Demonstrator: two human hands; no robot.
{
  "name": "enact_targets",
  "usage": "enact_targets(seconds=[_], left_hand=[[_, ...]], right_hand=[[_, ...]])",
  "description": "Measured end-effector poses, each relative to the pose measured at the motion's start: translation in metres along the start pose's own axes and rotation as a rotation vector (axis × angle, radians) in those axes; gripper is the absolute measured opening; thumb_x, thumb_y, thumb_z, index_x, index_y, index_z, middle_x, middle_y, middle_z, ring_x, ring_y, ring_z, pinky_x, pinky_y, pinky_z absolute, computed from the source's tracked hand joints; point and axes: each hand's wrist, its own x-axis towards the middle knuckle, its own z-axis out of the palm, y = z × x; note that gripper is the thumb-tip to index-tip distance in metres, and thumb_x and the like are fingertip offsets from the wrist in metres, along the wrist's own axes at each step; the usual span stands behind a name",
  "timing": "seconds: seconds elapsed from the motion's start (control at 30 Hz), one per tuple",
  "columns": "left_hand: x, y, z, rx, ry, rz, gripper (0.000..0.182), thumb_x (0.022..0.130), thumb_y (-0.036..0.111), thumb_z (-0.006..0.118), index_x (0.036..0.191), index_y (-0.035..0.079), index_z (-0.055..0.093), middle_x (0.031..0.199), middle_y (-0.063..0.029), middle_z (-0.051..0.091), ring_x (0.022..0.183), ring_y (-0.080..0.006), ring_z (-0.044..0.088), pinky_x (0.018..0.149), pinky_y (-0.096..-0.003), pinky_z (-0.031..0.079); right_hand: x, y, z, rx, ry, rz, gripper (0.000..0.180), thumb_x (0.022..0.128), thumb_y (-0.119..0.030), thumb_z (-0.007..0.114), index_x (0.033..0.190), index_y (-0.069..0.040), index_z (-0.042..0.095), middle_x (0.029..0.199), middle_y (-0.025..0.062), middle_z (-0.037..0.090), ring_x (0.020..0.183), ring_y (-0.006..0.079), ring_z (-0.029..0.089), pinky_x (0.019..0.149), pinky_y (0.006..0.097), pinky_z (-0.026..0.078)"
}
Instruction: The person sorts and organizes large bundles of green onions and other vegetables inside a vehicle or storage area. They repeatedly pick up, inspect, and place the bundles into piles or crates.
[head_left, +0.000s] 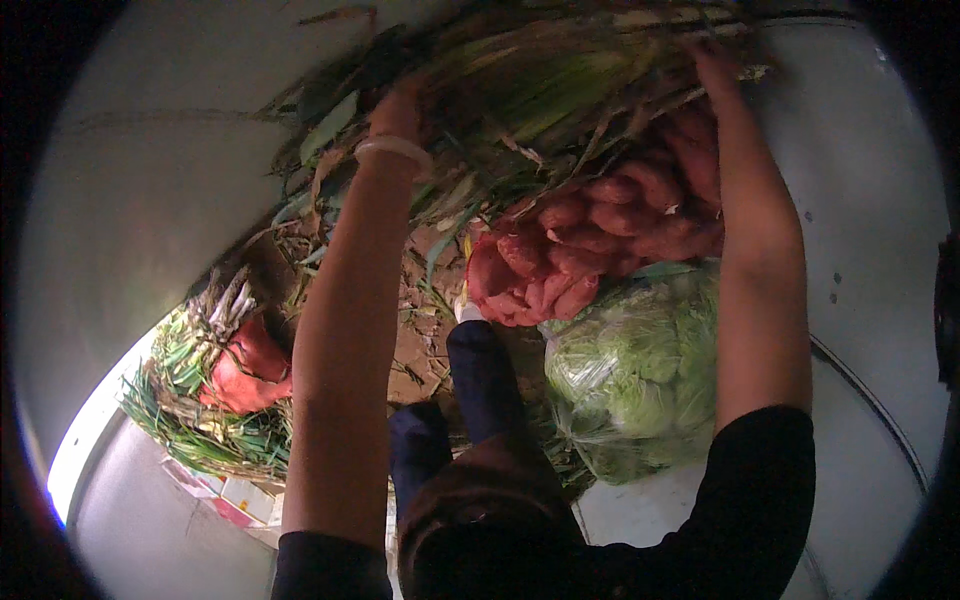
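A large bundle of long green leafy stalks (555, 82) with dry leaves, blurred by motion, lies across the top of the view. My left hand (401, 101) grips its left part, a pale bangle (394, 150) around the wrist. At the bundle's right end, my right hand (712, 64) has hold of it. Leaves and blur hide most of the fingers on both hands. Just below the bundle is a red mesh sack (592, 225) full of lumpy root vegetables, their exact kind unclear. A clear plastic bag of leafy green vegetables (637, 375) rests against the sack, partly behind my right forearm.
Dirt and leaf scraps cover the brown floor (420, 337) around my feet. To the left, more green-stalked vegetables (202, 420) with a red mesh sack (251, 367) sit above a printed carton (240, 502). Pale walls (862, 247) curve up on both sides.
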Motion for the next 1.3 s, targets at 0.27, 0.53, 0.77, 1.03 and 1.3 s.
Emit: enact_targets(seconds=[0.27, 0.53, 0.77, 1.03, 1.3], left_hand=[[-0.167, -0.022, -0.035, -0.314, -0.019, 0.028, 0.019, 0.09, 0.022, 0.059, 0.082, 0.004, 0.061, 0.076, 0.0026, 0.056, 0.072, -0.0079, 0.048, 0.065, -0.023, 0.035], [-0.16, -0.017, -0.013, -0.34, -0.086, 0.04, 0.023, 0.088, 0.018, 0.06, 0.091, -0.004, 0.065, 0.084, -0.005, 0.066, 0.08, -0.0097, 0.056, 0.075, -0.0245, 0.043], [-0.223, -0.006, -0.025, -0.326, -0.202, 0.011, 0.027, 0.087, 0.022, 0.064, 0.097, -0.001, 0.054, 0.082, -0.0065, 0.062, 0.073, -0.0105, 0.053, 0.065, -0.0286, 0.044], [-0.354, -0.023, -0.184, -0.372, 0.051, -0.399, 0.034, 0.088, 0.025, 0.06, 0.113, 0.002, 0.057, 0.073, 0.0056, 0.049, 0.055, -0.0048, 0.04, 0.05, -0.0218, 0.031], [-0.468, -0.11, -0.333, -0.382, 0.538, -0.44, 0.023, 0.085, 0.029, 0.065, 0.08, 0.007, 0.06, 0.06, 0.0081, 0.039, 0.051, -0.0049, 0.035, 0.047, -0.0227, 0.027]], right_hand=[[-0.013, 0.015, 0.028, 0.097, 0.317, -0.023, 0.088, 0.075, -0.063, 0.061, 0.132, 0.001, 0.042, 0.132, 0.0194, 0.047, 0.12, 0.0316, 0.046, 0.099, 0.0407, 0.037], [-0.014, 0.022, 0.027, -0.148, 0.452, -0.178, 0.079, 0.074, -0.064, 0.063, 0.112, 0.005, 0.057, 0.115, 0.0219, 0.059, 0.11, 0.0353, 0.054, 0.093, 0.0424, 0.043], [-0.116, -0.033, 0.002, 0.376, 0.213, -0.199, 0.07, 0.08, -0.056, 0.063, 0.119, 0.001, 0.056, 0.119, 0.0124, 0.058, 0.11, 0.0255, 0.053, 0.095, 0.034, 0.039], [-0.289, -0.105, 0.016, 0.464, -0.279, 0.29, 0.054, 0.085, -0.054, 0.059, 0.1, -0.003, 0.062, 0.088, 0.0021, 0.06, 0.083, 0.0135, 0.052, 0.08, 0.0284, 0.04], [-0.458, -0.259, 0.136, 0.222, -0.72, 0.236, 0.036, 0.091, -0.043, 0.056, 0.083, -0.008, 0.054, 0.066, -0.0003, 0.049, 0.063, 0.0116, 0.047, 0.066, 0.0272, 0.039]])
